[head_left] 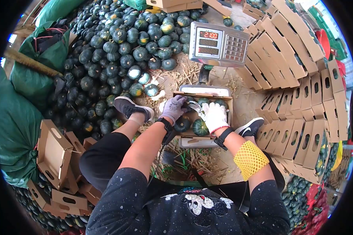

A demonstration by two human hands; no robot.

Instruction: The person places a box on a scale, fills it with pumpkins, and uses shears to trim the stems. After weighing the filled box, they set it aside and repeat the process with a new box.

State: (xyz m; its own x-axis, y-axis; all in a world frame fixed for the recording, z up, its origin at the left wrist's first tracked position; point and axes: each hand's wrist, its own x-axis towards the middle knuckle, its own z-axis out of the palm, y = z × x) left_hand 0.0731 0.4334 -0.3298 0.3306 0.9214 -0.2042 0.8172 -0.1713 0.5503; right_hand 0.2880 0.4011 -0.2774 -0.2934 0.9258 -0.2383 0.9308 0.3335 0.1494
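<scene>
A cardboard box (229,105) with several green squashes sits on the metal platform of a scale (200,143). My left hand (174,107), in a grey glove, is at the box's left side with its fingers closed around something small and dark I cannot make out. My right hand (215,116), in a white glove, is over the box's right half, holding a metal tool (195,105) that looks like clippers. Below the hands, a striped squash (200,127) and a darker squash (182,123) lie in the box. The scale's display (208,35) shows red digits.
A large heap of squashes (106,51) spreads across the upper left. Stacked cardboard boxes (278,51) stand at the right. Empty boxes (55,152) and green sacks (17,125) are at the left. Cut stems (184,72) litter the floor.
</scene>
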